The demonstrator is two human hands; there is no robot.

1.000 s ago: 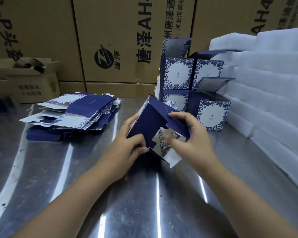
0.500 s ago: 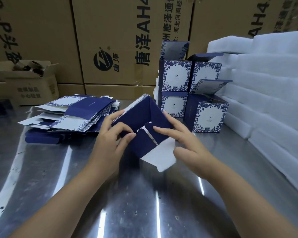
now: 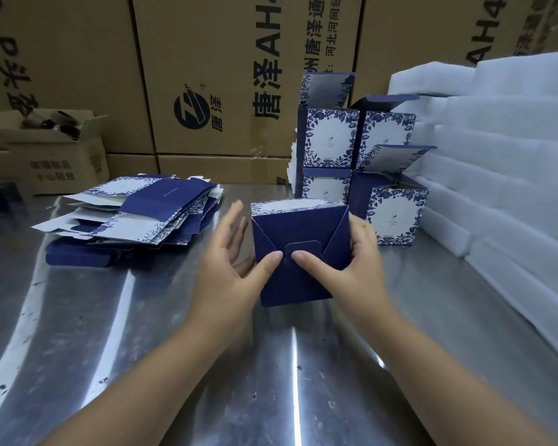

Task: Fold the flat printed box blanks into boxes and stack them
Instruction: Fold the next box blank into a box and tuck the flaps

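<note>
In the middle of the frame we see a dark blue box point(image 3: 300, 239) held over the shiny metal table point(image 3: 136, 349). We cannot tell if its low edge touches the table. Its blue bottom faces us, with the flaps folded in and a round tab in the middle. A white side with blue leaves shows along its top edge. The left hand point(image 3: 232, 272) is at the left side of the box. Its thumb presses on the blue bottom next to the tab. Its fingers are straight, spread and blurry, a little apart from the box wall. The right hand point(image 3: 348, 268) grips the box from the right: its thumb presses on the tab and its fingers curl round the right wall. At the left of the frame a messy pile of flat blanks point(image 3: 149, 214) lies on the table. Behind the held box, in the upper middle, the finished boxes point(image 3: 332, 140) stand stacked, some with lids up. White foam sheets point(image 3: 512, 149) are piled along the right edge. Big brown cartons point(image 3: 207, 43) with black letters fill the top. A small carton point(image 3: 55, 162) sits open at the upper left.
</note>
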